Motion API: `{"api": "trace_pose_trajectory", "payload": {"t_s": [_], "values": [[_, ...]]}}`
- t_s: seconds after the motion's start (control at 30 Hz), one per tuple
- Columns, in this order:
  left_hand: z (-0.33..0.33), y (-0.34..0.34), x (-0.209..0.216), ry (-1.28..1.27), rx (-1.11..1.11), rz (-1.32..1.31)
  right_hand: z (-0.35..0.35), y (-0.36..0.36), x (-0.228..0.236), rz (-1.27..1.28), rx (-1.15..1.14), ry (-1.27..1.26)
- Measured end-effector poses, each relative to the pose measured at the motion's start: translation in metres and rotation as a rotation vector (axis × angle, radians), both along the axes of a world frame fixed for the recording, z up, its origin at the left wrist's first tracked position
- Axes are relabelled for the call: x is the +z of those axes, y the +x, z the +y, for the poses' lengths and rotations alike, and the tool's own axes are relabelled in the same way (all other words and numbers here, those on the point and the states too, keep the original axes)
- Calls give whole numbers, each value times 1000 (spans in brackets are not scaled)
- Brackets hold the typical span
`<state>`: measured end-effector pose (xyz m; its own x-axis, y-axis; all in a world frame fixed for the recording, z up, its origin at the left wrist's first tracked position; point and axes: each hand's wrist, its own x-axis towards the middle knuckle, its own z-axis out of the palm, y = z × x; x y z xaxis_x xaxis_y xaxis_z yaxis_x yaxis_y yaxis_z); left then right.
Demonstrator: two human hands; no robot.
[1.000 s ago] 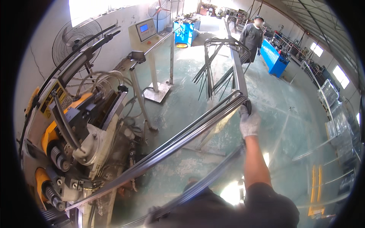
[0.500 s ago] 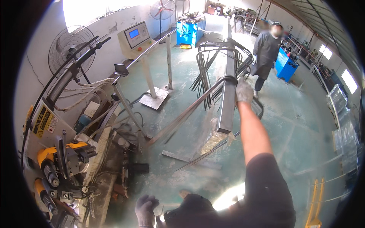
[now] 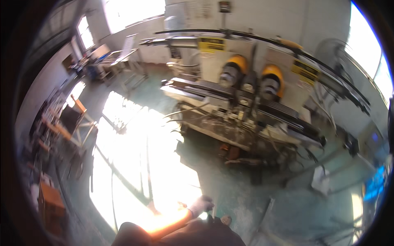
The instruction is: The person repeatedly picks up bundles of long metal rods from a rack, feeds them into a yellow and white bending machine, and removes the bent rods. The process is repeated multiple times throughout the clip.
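Note:
My left hand, in a pale grey work glove, hangs low in front of my body, at the lower edge of the head view. Its bare forearm comes in from the lower left and is washed out by sunlight. Motion blurs the fingers, so whether they are curled or apart does not show. A thin pale strip appears just beside the fingertips; whether the hand touches it is unclear. My right hand is out of the picture. Beyond my left hand stands a large workshop machine with two yellow-and-black motors.
A dark rail curves across the machine's top. Sunlight glares on the green floor. At left are a wooden-framed rack and a brown box. A control cabinet and something blue stand at the right.
The view has swung left, now facing the machine. The dark metal beam, the bundled strips and the other person have left the picture. My right hand, earlier on the beam, is gone from view.

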<state>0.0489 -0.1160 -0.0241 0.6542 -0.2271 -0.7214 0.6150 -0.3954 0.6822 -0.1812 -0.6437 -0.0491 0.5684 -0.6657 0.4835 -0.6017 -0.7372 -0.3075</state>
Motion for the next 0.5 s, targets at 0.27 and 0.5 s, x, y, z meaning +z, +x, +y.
{"api": "trace_pose_trajectory", "payload": {"t_s": [0.27, 0.5], "values": [[229, -9, -5, -201, 462, 28, 250, 204, -222, 857, 849, 297], [485, -3, 20, -145, 867, -94, 337, 373, -185, 881, 818, 65]]}}
